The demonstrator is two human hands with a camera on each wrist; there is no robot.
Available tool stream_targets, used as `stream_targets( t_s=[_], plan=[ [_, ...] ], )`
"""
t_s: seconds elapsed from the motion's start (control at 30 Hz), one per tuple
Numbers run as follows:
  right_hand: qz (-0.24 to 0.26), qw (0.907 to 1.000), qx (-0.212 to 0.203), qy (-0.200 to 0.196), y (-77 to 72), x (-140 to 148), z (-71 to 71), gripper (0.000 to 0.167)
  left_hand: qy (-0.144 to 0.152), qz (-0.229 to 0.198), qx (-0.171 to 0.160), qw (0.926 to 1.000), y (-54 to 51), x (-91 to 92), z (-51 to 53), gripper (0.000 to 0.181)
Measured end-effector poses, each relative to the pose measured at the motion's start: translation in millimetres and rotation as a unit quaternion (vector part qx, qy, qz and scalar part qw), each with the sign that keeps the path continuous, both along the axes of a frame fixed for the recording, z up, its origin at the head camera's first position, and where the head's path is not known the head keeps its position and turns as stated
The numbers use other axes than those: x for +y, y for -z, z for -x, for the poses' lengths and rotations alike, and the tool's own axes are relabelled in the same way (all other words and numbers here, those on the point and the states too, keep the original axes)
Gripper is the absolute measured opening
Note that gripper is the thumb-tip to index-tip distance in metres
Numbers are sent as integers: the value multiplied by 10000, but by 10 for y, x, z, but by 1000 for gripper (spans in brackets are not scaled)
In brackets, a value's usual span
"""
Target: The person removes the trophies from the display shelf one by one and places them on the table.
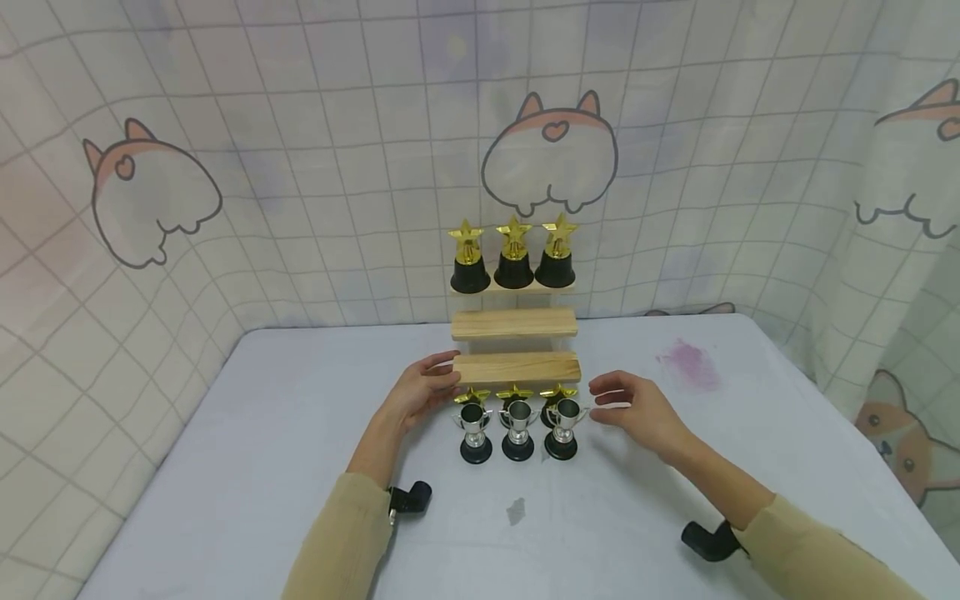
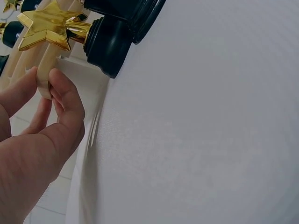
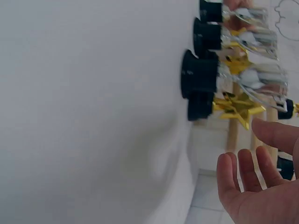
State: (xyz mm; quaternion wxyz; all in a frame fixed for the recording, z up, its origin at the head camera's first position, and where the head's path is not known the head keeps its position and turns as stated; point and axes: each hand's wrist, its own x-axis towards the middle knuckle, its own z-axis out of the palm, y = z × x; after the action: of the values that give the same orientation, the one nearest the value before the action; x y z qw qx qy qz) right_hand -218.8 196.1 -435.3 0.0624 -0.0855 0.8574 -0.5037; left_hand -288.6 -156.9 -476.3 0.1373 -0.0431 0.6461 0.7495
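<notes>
A tiered wooden rack (image 1: pixel 517 367) stands at the table's far edge. My left hand (image 1: pixel 427 390) grips the left end of its lowest step; the left wrist view shows thumb and fingers around that wooden end (image 2: pixel 45 74). Off the rack's right end, my right hand (image 1: pixel 637 412) is held with fingers loosely bent and nothing in them. In front of the rack stand three silver trophy cups (image 1: pixel 518 433) on black bases. Behind these are three gold star trophies (image 1: pixel 558 393), partly hidden. Three more star trophies (image 1: pixel 513 258) stand on the top step.
A white cloth covers the table (image 1: pixel 300 467), with a pink stain (image 1: pixel 690 362) at the right and a grey patch (image 1: pixel 516 511) near the front. Checked curtain fabric (image 1: pixel 337 167) with cartoon animals hangs behind and at the sides. Black wrist mounts (image 1: pixel 411 497) sit on both forearms.
</notes>
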Motion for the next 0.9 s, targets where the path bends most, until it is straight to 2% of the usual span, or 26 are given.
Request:
stream_targets(
  t_s=[0.3, 0.53, 0.9],
  plan=[
    [130, 9996, 241, 111, -291, 20, 265, 46, 23, -67, -2, 10000, 12, -10, 21, 55],
    [281, 9988, 375, 166, -462, -25, 457, 47, 28, -78, -42, 10000, 7, -8, 28, 55],
    [830, 9951, 439, 304, -625, -124, 722, 50, 6, -137, -76, 9999, 11, -12, 18, 55]
  ],
)
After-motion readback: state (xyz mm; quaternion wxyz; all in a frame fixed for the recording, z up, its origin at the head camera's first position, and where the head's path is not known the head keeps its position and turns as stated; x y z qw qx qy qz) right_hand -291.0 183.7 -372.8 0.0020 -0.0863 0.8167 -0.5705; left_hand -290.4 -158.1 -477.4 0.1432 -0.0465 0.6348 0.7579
